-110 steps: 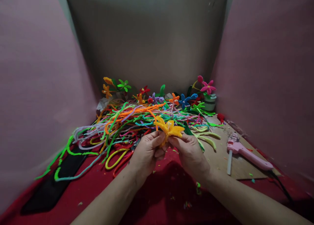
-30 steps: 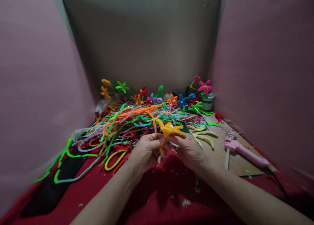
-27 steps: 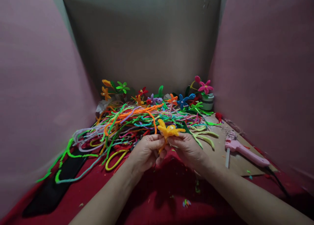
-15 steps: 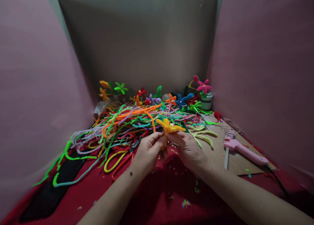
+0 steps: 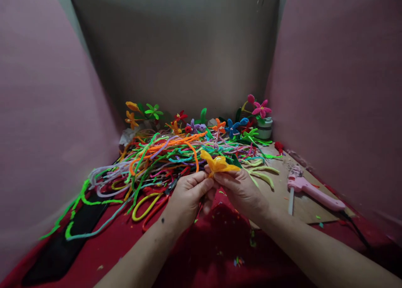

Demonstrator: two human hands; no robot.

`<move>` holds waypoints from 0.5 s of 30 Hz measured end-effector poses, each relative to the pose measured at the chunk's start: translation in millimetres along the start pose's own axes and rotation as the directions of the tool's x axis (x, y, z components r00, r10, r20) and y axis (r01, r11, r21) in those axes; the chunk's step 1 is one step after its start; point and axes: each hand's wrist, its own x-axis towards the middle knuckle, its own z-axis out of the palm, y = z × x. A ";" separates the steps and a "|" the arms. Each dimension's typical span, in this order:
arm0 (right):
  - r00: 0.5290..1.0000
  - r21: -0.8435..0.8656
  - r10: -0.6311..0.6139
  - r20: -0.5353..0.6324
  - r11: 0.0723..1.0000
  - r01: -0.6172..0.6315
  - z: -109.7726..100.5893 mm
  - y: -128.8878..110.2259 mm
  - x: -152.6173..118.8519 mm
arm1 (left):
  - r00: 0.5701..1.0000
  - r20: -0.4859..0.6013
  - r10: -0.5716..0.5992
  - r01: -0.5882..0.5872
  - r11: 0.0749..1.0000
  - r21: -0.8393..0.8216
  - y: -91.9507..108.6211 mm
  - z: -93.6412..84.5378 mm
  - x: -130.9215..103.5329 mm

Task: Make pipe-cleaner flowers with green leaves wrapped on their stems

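Observation:
A yellow-orange pipe-cleaner flower (image 5: 217, 164) is held up in front of me between both hands. My left hand (image 5: 193, 189) pinches it low on the left side, close to the base of its petals. From the right, my right hand (image 5: 240, 189) grips the base too, thumb and fingers closed just under a petal. The flower's stem is hidden by my fingers. Just beyond the hands lies a big heap of coloured pipe cleaners (image 5: 163, 154). Pale yellow-green pipe-cleaner strips (image 5: 262, 174) fan out on the cardboard behind my right hand.
A pink glue gun (image 5: 314, 191) rests on a cardboard sheet (image 5: 329, 217) at the right. Scissors with red and yellow handles (image 5: 147, 208) lie left of my left hand, near a black flat strip (image 5: 65, 254). Finished flowers and a small pot (image 5: 264, 129) line the back.
The flower has tilted and turned slightly in my fingers, and its petals now face differently. Both hands have shifted a little, and my left fingers have moved closer beneath the flower.

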 end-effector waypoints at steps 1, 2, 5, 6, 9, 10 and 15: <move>1.000 0.006 0.009 0.013 1.000 -0.009 -0.4 -1.0 0.0 | 0.999 0.038 -0.024 0.027 0.998 -0.060 -0.5 -1.3 0.1; 0.999 0.017 0.020 0.028 1.000 -0.021 -0.7 -1.9 -0.2 | 0.996 0.080 -0.045 0.055 0.991 -0.118 -1.4 -2.5 0.4; 0.997 0.061 0.041 0.060 0.997 -0.044 -0.8 -3.8 -0.9 | 0.971 0.221 -0.089 0.149 0.950 -0.275 -3.4 -4.4 2.4; 0.997 0.066 0.042 0.066 0.997 -0.046 -0.8 -4.1 -1.0 | 0.961 0.257 -0.103 0.182 0.935 -0.305 -3.3 -4.4 3.2; 0.999 0.058 0.037 0.018 0.998 -0.038 -1.0 -3.6 -0.6 | 0.970 0.218 -0.110 0.158 0.964 -0.214 -2.0 -2.5 4.9; 0.999 0.055 0.030 -0.018 0.998 -0.029 -0.9 -3.1 -0.1 | 0.986 0.146 -0.080 0.095 0.990 -0.103 -2.0 -1.7 5.0; 0.989 0.010 -0.024 -0.143 1.000 0.026 2.1 -0.2 0.5 | 0.906 -0.139 0.399 -0.256 0.781 0.570 -11.2 1.0 2.8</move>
